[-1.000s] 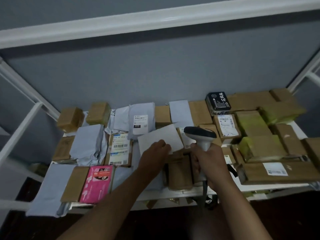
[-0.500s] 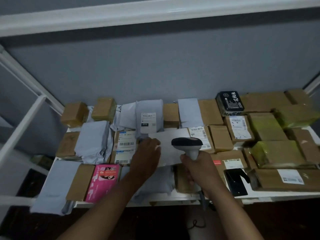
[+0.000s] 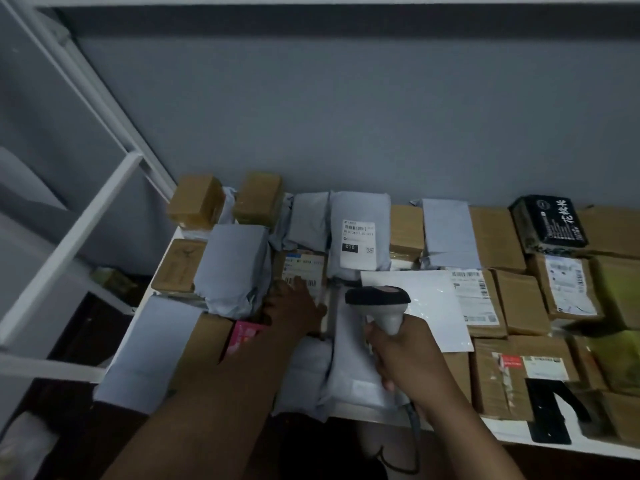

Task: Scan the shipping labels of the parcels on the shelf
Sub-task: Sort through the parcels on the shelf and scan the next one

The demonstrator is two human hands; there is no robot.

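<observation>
Labelled carton [image 3: 302, 271] mid-frame, left of centre, betw grey mailers. Left hand [image 3: 293, 306] flat on it, fingers straight, gripping nothing. Right hand [image 3: 403, 351] wrapped round scanner [image 3: 379, 303] grip. Prob light, stiff cardboard; best held by side edges, label clear.

My left hand [image 3: 294, 306] rests on the labelled brown cardboard box [image 3: 304, 268], left of the grey handheld scanner [image 3: 379, 303] in my right hand [image 3: 405, 355].

My right hand [image 3: 405, 351] grips the barcode scanner [image 3: 379, 303] over a white mailer [image 3: 436, 306]. My left hand [image 3: 294, 308] rests flat on a labelled cardboard box [image 3: 304, 268], its fingers [image 3: 298, 284] touching the label [image 3: 302, 271].
</observation>
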